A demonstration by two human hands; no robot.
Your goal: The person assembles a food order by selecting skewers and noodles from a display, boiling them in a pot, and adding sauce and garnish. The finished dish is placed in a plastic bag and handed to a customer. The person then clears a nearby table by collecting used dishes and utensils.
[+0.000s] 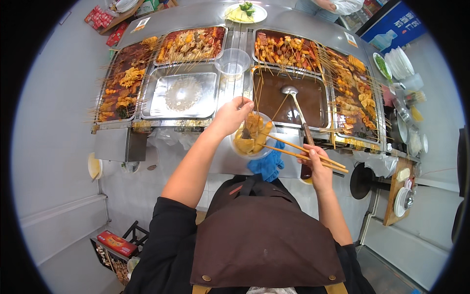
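Note:
My left hand is closed in a pinch on the skewer sticks, just above a clear plastic bowl. Brown and yellow skewered food sits in this bowl at the counter's near edge. From the right, my right hand grips a pair of wooden chopsticks, whose tips reach to the food. A crumpled blue cloth lies beneath the bowl. Behind my right hand, a ladle rests in a tray of brown broth, its handle leaning toward me.
Metal trays of skewers in sauce stand at the far left, back left, back right and far right. A metal tray holds a little liquid. A clear plastic container stands between the trays. Stacked plates are at right.

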